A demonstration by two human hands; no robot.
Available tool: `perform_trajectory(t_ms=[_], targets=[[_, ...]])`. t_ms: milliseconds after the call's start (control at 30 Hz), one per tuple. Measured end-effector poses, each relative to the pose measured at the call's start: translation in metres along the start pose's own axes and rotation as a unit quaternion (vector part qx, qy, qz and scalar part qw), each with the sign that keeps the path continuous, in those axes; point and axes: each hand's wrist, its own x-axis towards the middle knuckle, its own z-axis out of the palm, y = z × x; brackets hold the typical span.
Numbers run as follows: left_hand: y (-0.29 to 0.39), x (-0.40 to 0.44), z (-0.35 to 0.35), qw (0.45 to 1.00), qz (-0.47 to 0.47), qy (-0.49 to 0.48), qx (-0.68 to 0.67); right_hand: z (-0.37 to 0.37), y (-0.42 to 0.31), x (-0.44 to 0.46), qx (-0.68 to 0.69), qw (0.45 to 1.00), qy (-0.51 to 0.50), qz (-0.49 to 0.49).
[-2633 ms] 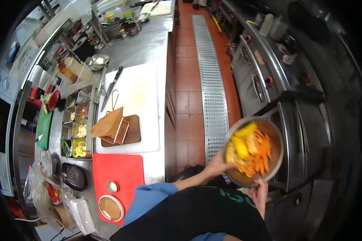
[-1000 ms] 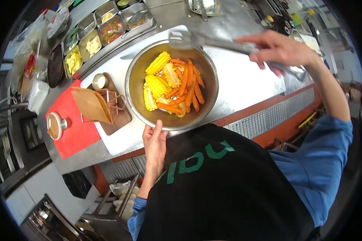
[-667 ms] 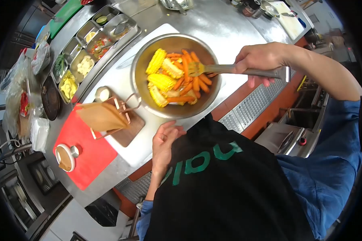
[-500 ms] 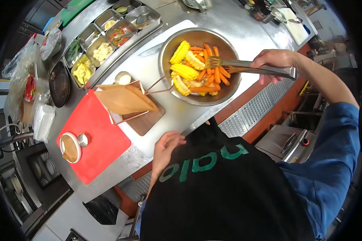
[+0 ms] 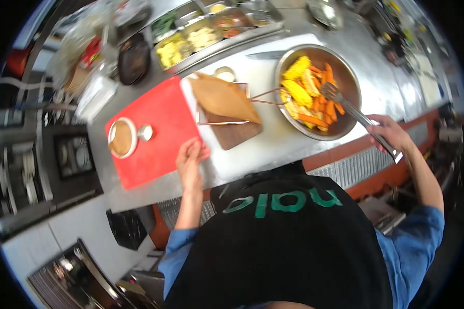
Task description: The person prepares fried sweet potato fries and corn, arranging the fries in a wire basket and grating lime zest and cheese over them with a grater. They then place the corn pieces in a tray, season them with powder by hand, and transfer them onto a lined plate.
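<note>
The right grip is clamped around slim metal tongs, their pronged head slanting toward the upper left among orange carrot sticks beside knobbly corn in a round steel bowl on the white board, the left grip, loosely uncurled, at the red board.

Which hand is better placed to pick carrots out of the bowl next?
Probably the right hand: it grips the metal tongs, whose tips are at the carrots in the steel bowl. The left hand seems empty and is near the red board, away from the bowl.
</note>
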Motion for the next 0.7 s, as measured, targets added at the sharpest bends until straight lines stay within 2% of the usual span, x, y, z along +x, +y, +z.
perform_trajectory(t_ms=[200,333,400,467,567,667,700], targets=[[0.005,0.006,0.041,1.0,0.013,0.014,-0.015,0.005,0.011,0.002,-0.001,0.998,0.012,-0.063],[-0.001,0.014,0.045,0.999,0.029,0.003,-0.017,0.01,0.033,-0.008,0.054,0.995,0.03,-0.08],[-0.003,0.02,0.046,0.998,0.041,0.038,0.026,0.013,0.04,-0.008,0.064,0.992,0.032,-0.104],[0.002,0.019,0.05,0.997,0.069,0.036,0.01,0.021,0.038,-0.019,0.072,0.99,0.041,-0.112],[0.004,0.022,0.044,0.998,0.057,0.015,0.008,0.023,0.049,-0.016,0.096,0.987,0.047,-0.124],[0.012,0.029,0.037,0.998,0.037,0.053,0.007,0.027,0.048,-0.027,0.108,0.984,0.054,-0.129],[0.021,0.033,0.032,0.989,0.118,0.076,0.043,0.031,0.043,-0.028,0.115,0.982,0.055,-0.138]])
